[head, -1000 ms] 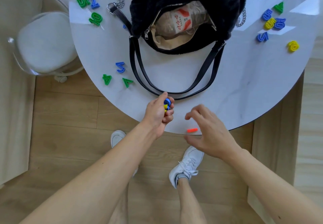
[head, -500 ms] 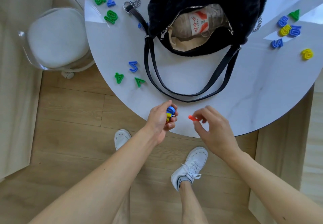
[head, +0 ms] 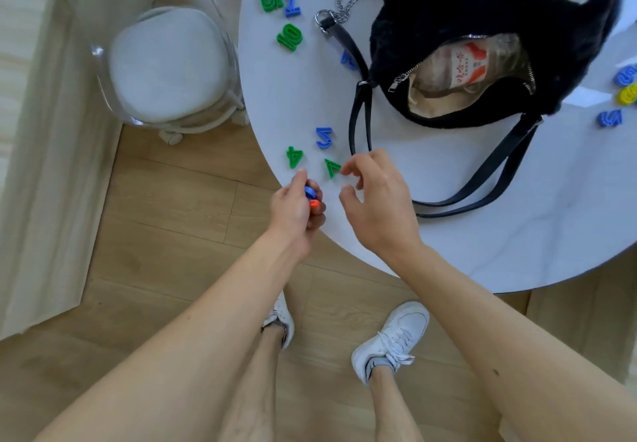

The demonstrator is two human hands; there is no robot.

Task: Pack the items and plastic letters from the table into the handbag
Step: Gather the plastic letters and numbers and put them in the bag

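Left hand [head: 296,205] curled closed around small pieces, right hand [head: 374,200] beside it, fingers loosely spread.

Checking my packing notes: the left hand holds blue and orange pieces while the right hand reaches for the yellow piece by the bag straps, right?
Not quite. The head view shows the right hand reaching for a green piece, not yellow. The left hand does hold blue and orange pieces.

white round table [head: 482,252] | black handbag [head: 482,21] | scattered plastic letters [head: 294,156]
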